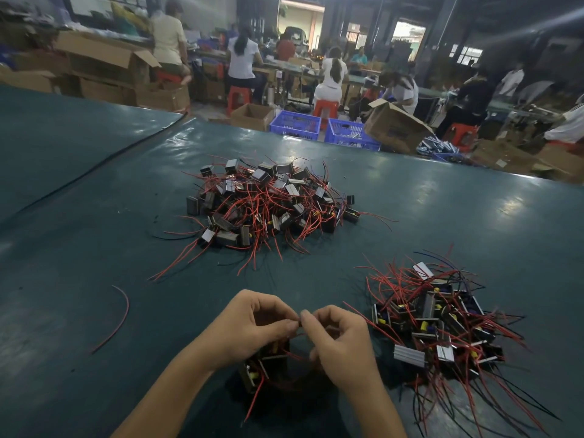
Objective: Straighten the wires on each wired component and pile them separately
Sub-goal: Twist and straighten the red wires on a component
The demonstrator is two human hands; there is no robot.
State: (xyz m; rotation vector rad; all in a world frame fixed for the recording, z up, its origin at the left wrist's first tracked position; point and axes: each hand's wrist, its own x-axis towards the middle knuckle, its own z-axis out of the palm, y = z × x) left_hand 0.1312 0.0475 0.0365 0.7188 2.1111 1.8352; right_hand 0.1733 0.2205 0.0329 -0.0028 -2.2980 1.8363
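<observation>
Near the near edge of the glossy dark-green table mat (94,191), a blocky dark wired component (264,368) with dull metal plates and a yellow spot sat under the hands; one thin lead trailed toward the near edge, and its long axis could not be told. The left hand (252,327) and right hand (343,346) met above it, fingers curled, thumbs and forefingers pinching a red wire (296,335). A tangled far pile (268,203) lay beyond, and a right pile (442,324) lay near the right hand.
</observation>
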